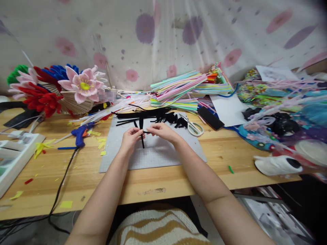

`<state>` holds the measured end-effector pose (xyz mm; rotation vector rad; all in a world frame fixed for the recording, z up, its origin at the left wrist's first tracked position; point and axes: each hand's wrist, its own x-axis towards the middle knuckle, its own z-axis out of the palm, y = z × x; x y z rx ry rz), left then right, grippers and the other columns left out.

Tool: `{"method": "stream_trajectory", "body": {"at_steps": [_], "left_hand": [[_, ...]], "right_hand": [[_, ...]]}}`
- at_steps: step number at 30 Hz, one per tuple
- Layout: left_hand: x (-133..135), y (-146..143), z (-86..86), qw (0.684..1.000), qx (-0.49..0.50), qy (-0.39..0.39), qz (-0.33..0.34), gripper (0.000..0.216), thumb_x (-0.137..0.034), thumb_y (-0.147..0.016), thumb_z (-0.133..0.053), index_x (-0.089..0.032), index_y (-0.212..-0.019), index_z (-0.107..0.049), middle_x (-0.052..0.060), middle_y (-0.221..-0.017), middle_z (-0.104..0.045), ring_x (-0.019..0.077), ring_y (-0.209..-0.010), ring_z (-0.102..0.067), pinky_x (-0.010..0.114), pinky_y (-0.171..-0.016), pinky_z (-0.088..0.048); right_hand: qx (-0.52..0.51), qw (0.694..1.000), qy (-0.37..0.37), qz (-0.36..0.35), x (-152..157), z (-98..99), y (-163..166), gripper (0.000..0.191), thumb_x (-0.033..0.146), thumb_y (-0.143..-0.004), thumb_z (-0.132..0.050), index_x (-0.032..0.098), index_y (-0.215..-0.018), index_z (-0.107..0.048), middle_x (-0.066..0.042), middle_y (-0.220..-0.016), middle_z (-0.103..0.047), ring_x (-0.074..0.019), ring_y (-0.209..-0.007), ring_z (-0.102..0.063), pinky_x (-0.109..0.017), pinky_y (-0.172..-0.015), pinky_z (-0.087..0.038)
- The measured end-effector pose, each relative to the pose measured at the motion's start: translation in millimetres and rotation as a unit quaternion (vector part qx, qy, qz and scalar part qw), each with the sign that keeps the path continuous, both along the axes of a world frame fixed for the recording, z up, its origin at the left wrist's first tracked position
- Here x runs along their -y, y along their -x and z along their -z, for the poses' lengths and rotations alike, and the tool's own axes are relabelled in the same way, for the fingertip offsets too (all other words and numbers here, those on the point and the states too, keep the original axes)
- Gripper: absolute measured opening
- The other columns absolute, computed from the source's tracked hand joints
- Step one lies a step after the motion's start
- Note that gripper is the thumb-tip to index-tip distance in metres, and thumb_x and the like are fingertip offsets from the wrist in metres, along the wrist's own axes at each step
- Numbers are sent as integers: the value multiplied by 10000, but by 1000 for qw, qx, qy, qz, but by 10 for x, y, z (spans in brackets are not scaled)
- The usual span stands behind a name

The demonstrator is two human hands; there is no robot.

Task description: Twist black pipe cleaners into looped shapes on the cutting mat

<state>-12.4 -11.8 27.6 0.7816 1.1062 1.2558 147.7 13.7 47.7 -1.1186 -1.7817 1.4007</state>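
Observation:
My left hand (133, 136) pinches black pipe cleaners (141, 122) that stand upright, with one end hanging below the fingers. Opposite it, my right hand (160, 131) has its fingers closed on a short black strand that reaches across to the left hand. Both hands hover over a grey cutting mat (117, 154). Just beyond them lies a bundle of loose black pipe cleaners (153, 112). Several curled black pieces (171, 118) are heaped to its right, and a pair of white-handled scissors (196, 129) rests at the mat's right edge.
A blue glue gun (80, 134) and a white power strip (17, 158) are on the left. Fuzzy flowers (81, 83) stand behind them. Pastel pipe cleaners (178, 86) pile up at the back. A black phone-like slab (211, 118) and a white thread spool (277, 166) lie right.

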Motion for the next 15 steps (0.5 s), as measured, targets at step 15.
{"method": "stream_trajectory", "body": {"at_steps": [15], "left_hand": [[60, -39, 84, 999, -19, 1, 50, 560, -220, -539, -743, -154, -993, -422, -16, -599, -633, 136, -545, -612, 286, -580, -490]], "right_hand": [[-134, 978, 155, 47, -83, 263, 178, 296, 351, -528, -743, 118, -631, -593, 41, -513, -526, -51, -478, -384, -216, -487, -242]]}}
